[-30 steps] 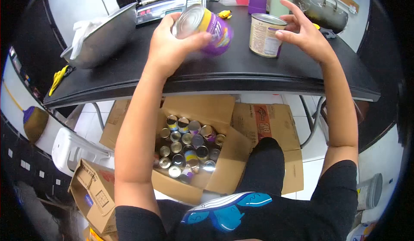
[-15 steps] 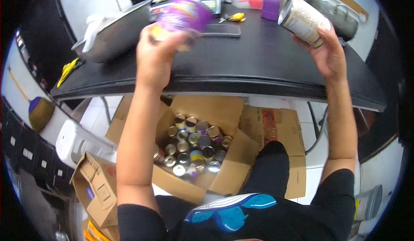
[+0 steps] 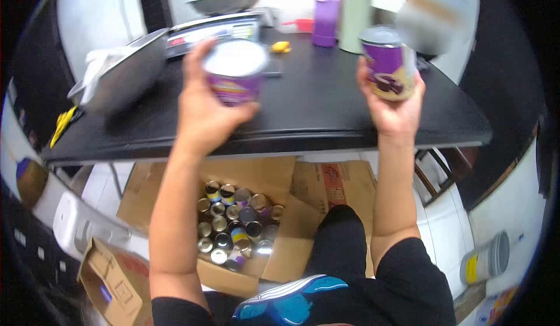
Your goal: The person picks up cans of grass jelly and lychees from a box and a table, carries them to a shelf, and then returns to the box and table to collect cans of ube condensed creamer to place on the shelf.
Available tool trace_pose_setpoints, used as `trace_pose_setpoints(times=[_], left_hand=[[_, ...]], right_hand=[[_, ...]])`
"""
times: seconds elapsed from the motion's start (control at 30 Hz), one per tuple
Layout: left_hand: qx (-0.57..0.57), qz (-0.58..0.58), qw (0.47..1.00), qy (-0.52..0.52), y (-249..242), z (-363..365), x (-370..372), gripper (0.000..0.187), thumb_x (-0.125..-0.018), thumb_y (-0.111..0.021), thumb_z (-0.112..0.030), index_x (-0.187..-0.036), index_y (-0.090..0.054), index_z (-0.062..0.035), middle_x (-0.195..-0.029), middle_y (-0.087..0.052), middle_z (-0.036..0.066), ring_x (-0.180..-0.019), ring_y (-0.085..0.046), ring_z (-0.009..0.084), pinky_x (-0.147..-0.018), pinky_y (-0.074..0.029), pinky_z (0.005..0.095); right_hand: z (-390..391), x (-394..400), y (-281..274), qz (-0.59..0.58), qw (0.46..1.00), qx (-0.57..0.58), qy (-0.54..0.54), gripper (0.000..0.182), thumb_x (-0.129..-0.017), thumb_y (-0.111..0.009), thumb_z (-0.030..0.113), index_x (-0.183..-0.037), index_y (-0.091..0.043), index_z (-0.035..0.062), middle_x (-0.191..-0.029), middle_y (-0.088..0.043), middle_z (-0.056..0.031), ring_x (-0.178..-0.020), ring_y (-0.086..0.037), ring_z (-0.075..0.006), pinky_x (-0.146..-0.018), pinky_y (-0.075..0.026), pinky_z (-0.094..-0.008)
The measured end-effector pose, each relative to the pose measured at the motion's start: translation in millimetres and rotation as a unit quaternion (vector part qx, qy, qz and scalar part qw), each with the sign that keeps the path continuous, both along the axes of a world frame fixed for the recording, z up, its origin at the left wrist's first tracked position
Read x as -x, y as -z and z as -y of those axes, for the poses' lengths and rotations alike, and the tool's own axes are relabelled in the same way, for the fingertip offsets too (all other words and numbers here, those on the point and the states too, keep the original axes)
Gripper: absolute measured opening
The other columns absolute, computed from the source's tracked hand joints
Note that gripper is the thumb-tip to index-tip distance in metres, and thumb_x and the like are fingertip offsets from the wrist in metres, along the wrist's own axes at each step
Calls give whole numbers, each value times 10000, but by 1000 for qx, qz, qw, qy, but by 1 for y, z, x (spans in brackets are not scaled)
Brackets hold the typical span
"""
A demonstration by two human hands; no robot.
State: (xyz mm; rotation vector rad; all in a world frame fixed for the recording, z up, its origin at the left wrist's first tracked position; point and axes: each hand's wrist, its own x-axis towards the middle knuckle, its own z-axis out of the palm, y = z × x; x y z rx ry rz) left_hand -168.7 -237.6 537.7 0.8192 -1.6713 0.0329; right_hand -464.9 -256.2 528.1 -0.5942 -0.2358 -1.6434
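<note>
My left hand [image 3: 207, 104] is closed around a wide purple can [image 3: 233, 84] with a pale, whitish top, held upright over the black table [image 3: 309, 104]. Motion blurs its label. In my right hand [image 3: 394, 107] is a taller can [image 3: 386, 63] with a purple and cream label and a dark picture near its base, also about upright. Both cans are above the tabletop, apart from each other. Below the table edge, an open cardboard box [image 3: 297, 232] holds several cans [image 3: 236, 215] standing close together, with some lying tilted.
On the table stand a digital scale [image 3: 213, 34], a tilted metal basin [image 3: 131, 72], a purple bottle [image 3: 325, 17] and a green bottle [image 3: 356, 17]. A white plastic stool [image 3: 76, 221] and a smaller carton [image 3: 114, 285] are at the left; a grey bucket [image 3: 487, 259] is at the right.
Both cans have been turned: the left one now shows its top, the right one has gone from tilted to upright. My right hand is lower and further left. The whole view has shifted.
</note>
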Motion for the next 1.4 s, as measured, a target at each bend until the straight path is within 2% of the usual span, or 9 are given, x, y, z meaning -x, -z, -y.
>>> trace_pose_setpoints(times=[0.07,0.17,0.43,0.6,0.83,1.17,1.23,1.3,1.4], left_hand=[[-120,1,992,44,-4,-11,5,995,-507,-813,-1,-1347,-306,-165,-1173,-557,119,-1110,-544,240,-964,-434,360],[-39,68,997,-5,1,-5,0,981,-505,-846,-72,-1327,-312,-134,-1115,-590,131,-1088,-568,247,-955,-441,352],[-174,53,983,-36,-3,1,2,1081,-509,-895,-305,-1365,-279,-67,-1174,-571,261,-1104,-573,363,-968,-441,383],[-187,25,979,79,3,8,-7,1130,-531,-892,-233,-1417,-209,-69,-1155,-589,240,-1084,-592,304,-975,-434,351],[-189,17,976,109,1,4,-5,1129,-542,-882,-192,-1430,-198,-61,-1130,-603,212,-1027,-617,247,-934,-460,324],[-156,48,986,38,4,2,-7,1096,-557,-878,-166,-1435,-223,-135,-1109,-592,206,-1023,-598,252,-920,-467,359],[-164,36,985,43,5,2,-8,1083,-560,-867,-140,-1435,-229,-146,-1104,-597,195,-1027,-597,255,-930,-459,358],[-166,30,984,50,5,2,-5,1076,-560,-857,-114,-1436,-233,-154,-1096,-604,183,-1023,-599,258,-939,-451,355],[-174,10,980,92,3,0,-6,1049,-557,-860,-182,-1426,-274,-162,-1153,-566,166,-1058,-563,252,-976,-416,371]], right_hand=[[6,-4,0,30,998,-42,-21,521,-933,-383,425,-1310,-426,68,-1277,-466,-236,-1138,-476,-438,-927,-440,-583],[5,-10,1,-11,997,-53,49,593,-964,-271,472,-1392,-320,65,-1353,-380,-292,-1219,-390,-509,-999,-374,-612],[1,-29,-3,-64,997,-49,-2,728,-885,-479,570,-1332,-329,16,-1290,-417,-315,-1153,-452,-529,-961,-433,-598],[2,-33,-1,-211,977,-18,-3,574,-825,-666,362,-1284,-440,103,-1237,-528,-124,-1086,-558,-352,-898,-424,-530],[-1,-47,-5,-424,897,43,121,758,-717,-710,-15,-1339,-289,87,-1234,-487,-128,-1124,-532,-265,-920,-481,-427],[-13,-38,-4,-461,853,140,203,868,-589,-787,-31,-1302,-310,104,-1198,-484,-125,-1116,-528,-271,-964,-447,-390],[-14,-34,5,-508,611,211,569,767,-602,-827,46,-1201,-357,145,-1209,-481,-143,-1118,-518,-294,-942,-442,-381],[-14,-22,6,-488,414,342,688,745,-645,-814,28,-1175,-310,173,-1252,-450,-195,-1147,-513,-325,-940,-477,-407],[-14,-3,9,-433,281,447,731,697,-662,-810,91,-1156,-325,170,-1339,-398,-230,-1215,-458,-386,-997,-436,-459]])
